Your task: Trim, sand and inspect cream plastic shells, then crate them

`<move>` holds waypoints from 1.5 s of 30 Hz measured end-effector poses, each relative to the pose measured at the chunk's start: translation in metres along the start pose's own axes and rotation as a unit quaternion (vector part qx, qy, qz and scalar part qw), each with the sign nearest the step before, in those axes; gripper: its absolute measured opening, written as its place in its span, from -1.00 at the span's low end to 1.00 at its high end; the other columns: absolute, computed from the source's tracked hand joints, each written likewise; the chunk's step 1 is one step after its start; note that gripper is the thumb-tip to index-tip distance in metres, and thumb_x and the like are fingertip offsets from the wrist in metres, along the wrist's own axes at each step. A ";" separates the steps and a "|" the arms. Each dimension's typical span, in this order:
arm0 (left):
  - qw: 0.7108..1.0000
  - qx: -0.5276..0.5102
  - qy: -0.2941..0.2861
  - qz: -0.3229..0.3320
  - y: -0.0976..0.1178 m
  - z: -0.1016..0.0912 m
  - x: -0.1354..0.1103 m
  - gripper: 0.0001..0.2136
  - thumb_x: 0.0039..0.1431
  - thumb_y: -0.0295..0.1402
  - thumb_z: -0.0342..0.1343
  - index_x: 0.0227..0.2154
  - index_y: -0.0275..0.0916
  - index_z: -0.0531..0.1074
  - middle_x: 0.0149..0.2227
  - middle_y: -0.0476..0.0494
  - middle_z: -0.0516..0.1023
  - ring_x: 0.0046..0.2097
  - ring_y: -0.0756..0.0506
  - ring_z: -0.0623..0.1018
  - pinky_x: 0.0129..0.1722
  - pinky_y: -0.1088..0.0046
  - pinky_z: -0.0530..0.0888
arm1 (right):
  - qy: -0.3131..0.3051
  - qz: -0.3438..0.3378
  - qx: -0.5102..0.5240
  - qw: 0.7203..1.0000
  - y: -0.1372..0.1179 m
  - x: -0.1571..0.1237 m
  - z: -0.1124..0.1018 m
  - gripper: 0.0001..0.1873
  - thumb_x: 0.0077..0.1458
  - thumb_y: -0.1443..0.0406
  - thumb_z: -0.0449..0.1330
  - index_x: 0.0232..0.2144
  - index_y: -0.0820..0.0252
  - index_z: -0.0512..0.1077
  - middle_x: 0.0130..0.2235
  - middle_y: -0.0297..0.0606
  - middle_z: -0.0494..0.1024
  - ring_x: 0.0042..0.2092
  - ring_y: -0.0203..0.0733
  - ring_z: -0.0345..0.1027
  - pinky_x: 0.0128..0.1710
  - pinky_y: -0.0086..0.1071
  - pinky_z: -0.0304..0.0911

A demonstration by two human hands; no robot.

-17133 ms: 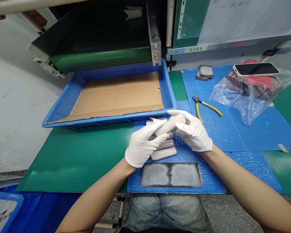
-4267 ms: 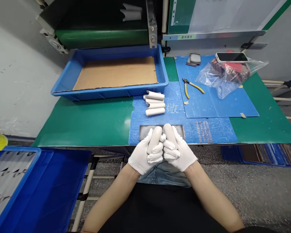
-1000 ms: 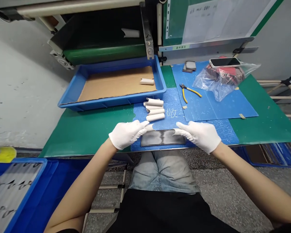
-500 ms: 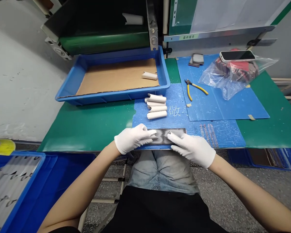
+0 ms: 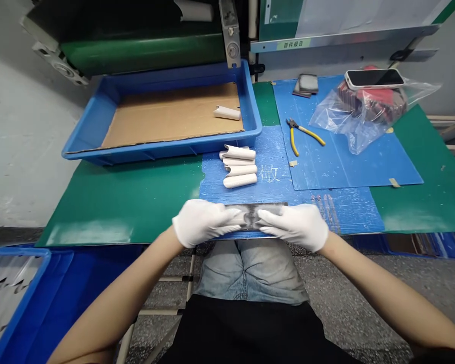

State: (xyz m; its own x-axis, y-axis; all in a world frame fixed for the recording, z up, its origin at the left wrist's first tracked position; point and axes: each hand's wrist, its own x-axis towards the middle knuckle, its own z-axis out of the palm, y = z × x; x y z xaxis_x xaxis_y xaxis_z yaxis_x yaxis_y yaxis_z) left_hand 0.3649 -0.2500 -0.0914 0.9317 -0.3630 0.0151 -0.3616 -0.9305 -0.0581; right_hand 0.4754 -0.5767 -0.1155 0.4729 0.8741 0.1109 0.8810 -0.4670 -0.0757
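Both gloved hands lie flat across a dark grey rectangular plate [image 5: 267, 210] at the front edge of the blue mat [image 5: 227, 194]. My left hand [image 5: 205, 223] and my right hand [image 5: 293, 227] wear white gloves, with fingertips nearly meeting over the plate's middle. Neither visibly holds anything, though the palms hide what is under them. Beyond the plate, several white rolled tubes [image 5: 239, 166] lie side by side on the mat. One white tube [image 5: 226, 112] rests on the cardboard in the blue tray.
A blue tray [image 5: 159, 151] lined with cardboard stands behind the mat. To the right lie yellow-handled pliers [image 5: 299, 130], dark pads [image 5: 306, 84], a phone [image 5: 374, 78] and a clear plastic bag [image 5: 349, 124]. A blue bin [image 5: 18, 283] sits below the bench at left.
My hands have parted from their clasp and now slide inward along the plate, closer together than half a second ago. A white tube has appeared in the tray.
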 end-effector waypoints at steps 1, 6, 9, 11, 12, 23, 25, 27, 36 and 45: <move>1.000 0.000 -0.006 0.008 0.001 0.001 0.004 -0.54 0.34 0.23 -0.01 0.07 0.19 0.57 -0.50 -0.04 0.51 -0.45 -0.07 0.49 -0.46 0.36 0.16 | -0.002 -0.013 -0.006 1.000 -0.001 0.004 0.001 -0.47 0.40 -0.20 -0.04 0.14 -0.29 0.55 -0.37 -0.32 0.60 -0.43 -0.27 0.28 -0.41 -0.28 -0.19; 0.999 0.012 0.025 -0.035 -0.004 0.001 0.004 -0.57 0.35 0.18 0.03 -0.10 0.07 0.65 -0.51 -0.08 0.50 -0.44 -0.08 0.50 -0.44 0.35 0.17 | 0.038 -0.028 -0.063 0.997 0.005 0.005 0.005 -0.52 0.36 -0.20 0.06 0.10 -0.28 0.57 -0.45 -0.34 0.53 -0.48 -0.29 0.21 -0.40 -0.24 -0.24; 1.000 0.002 0.007 -0.002 -0.005 0.001 0.006 -0.54 0.35 0.22 -0.02 -0.01 0.13 0.62 -0.51 -0.06 0.51 -0.45 -0.06 0.48 -0.45 0.36 0.12 | 0.048 -0.055 -0.039 0.997 0.006 0.006 0.006 -0.53 0.38 -0.18 0.03 0.11 -0.29 0.55 -0.42 -0.34 0.56 -0.48 -0.28 0.20 -0.40 -0.25 -0.24; 1.000 -0.002 -0.005 0.028 -0.006 0.001 0.007 -0.54 0.36 0.23 -0.04 0.04 0.18 0.59 -0.49 -0.03 0.53 -0.46 -0.04 0.47 -0.45 0.38 0.11 | 0.024 -0.083 -0.036 0.996 0.006 0.007 0.003 -0.52 0.41 -0.16 -0.03 0.13 -0.28 0.54 -0.39 -0.31 0.58 -0.48 -0.27 0.20 -0.42 -0.24 -0.24; 1.000 0.001 -0.002 0.024 -0.007 0.001 0.006 -0.55 0.36 0.23 -0.03 0.04 0.17 0.59 -0.48 -0.03 0.53 -0.46 -0.04 0.47 -0.45 0.39 0.12 | 0.015 -0.086 -0.046 0.995 0.008 0.007 0.001 -0.52 0.41 -0.15 -0.03 0.12 -0.28 0.55 -0.41 -0.30 0.56 -0.49 -0.27 0.19 -0.42 -0.24 -0.25; 0.999 0.012 0.044 0.016 0.001 0.008 0.000 -0.63 0.37 0.14 0.03 -0.05 0.12 0.60 -0.52 -0.05 0.51 -0.49 -0.07 0.46 -0.47 0.36 0.21 | -0.007 -0.050 -0.060 0.997 0.005 0.005 -0.007 -0.52 0.41 -0.15 0.00 0.08 -0.23 0.59 -0.42 -0.29 0.54 -0.47 -0.27 0.17 -0.41 -0.22 -0.20; 0.999 0.004 0.034 0.026 0.003 0.004 0.004 -0.61 0.39 0.15 0.00 -0.05 0.11 0.60 -0.50 -0.05 0.55 -0.48 -0.07 0.47 -0.47 0.36 0.19 | -0.006 -0.054 -0.063 0.997 0.003 0.006 -0.010 -0.51 0.42 -0.15 -0.03 0.09 -0.24 0.57 -0.41 -0.30 0.55 -0.47 -0.27 0.18 -0.41 -0.22 -0.22; 0.998 -0.002 0.018 0.059 0.004 -0.001 0.007 -0.58 0.40 0.16 -0.05 -0.01 0.13 0.59 -0.45 -0.05 0.59 -0.48 -0.06 0.47 -0.47 0.37 0.18 | -0.024 -0.086 -0.052 0.995 0.001 0.006 -0.011 -0.49 0.44 -0.15 -0.06 0.14 -0.25 0.54 -0.35 -0.29 0.59 -0.45 -0.27 0.20 -0.41 -0.22 -0.23; 0.999 -0.005 0.015 0.050 -0.002 0.000 0.001 -0.56 0.36 0.20 -0.02 -0.04 0.11 0.60 -0.46 -0.08 0.58 -0.48 -0.08 0.48 -0.45 0.38 0.19 | 0.018 -0.077 -0.045 0.996 0.006 0.005 0.002 -0.51 0.38 -0.19 0.00 0.06 -0.28 0.58 -0.36 -0.34 0.59 -0.45 -0.29 0.22 -0.42 -0.23 -0.24; 0.998 -0.017 -0.001 0.054 -0.006 0.002 0.001 -0.59 0.38 0.16 -0.02 -0.04 0.10 0.60 -0.43 -0.07 0.58 -0.46 -0.07 0.46 -0.44 0.35 0.18 | 0.007 -0.070 -0.032 0.997 0.004 0.003 -0.004 -0.48 0.39 -0.20 -0.03 0.06 -0.26 0.59 -0.35 -0.31 0.61 -0.45 -0.26 0.20 -0.40 -0.26 -0.24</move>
State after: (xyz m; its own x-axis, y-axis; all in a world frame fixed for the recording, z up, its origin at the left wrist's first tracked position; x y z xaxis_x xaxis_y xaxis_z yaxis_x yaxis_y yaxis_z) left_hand 0.3677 -0.2442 -0.0926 0.8875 -0.4608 0.0088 -0.4605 -0.8873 -0.0251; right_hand 0.4806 -0.5765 -0.1120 0.3441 0.9298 0.1307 0.9376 -0.3476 0.0047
